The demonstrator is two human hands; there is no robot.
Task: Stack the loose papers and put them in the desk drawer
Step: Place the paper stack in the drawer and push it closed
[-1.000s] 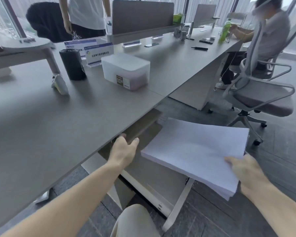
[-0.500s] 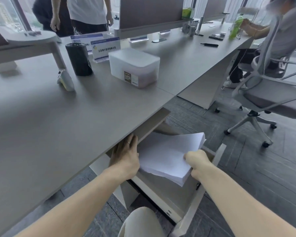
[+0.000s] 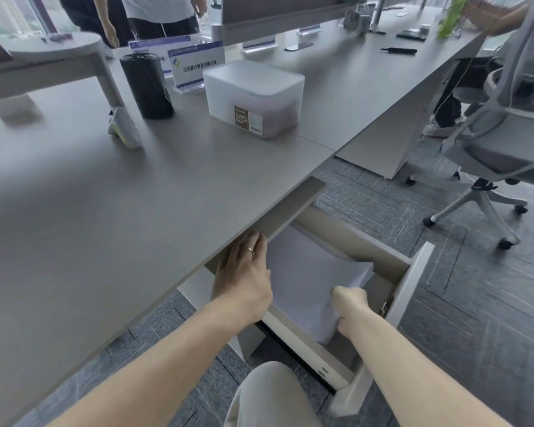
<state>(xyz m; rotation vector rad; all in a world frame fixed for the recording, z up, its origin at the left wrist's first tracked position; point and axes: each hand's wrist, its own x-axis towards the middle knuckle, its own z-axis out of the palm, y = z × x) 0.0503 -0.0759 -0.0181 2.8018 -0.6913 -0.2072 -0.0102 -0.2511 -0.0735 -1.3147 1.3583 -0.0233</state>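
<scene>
A thick stack of white papers (image 3: 309,278) lies inside the open desk drawer (image 3: 413,291), which is pulled out below the grey desk top (image 3: 136,211). My right hand (image 3: 350,306) is shut on the stack's near corner. My left hand (image 3: 244,272) rests flat at the stack's left edge, fingers apart, its fingertips tucked under the desk edge. The far part of the stack is hidden beneath the desk.
On the desk stand a frosted plastic box (image 3: 253,97), a black cylinder (image 3: 147,86), sign holders (image 3: 195,64) and a white device (image 3: 124,131). A grey office chair (image 3: 490,155) stands right of the drawer. People are at the back and far right.
My right hand carried the stack leftward and down from above the floor into the drawer. My left hand slid further under the desk edge beside the papers.
</scene>
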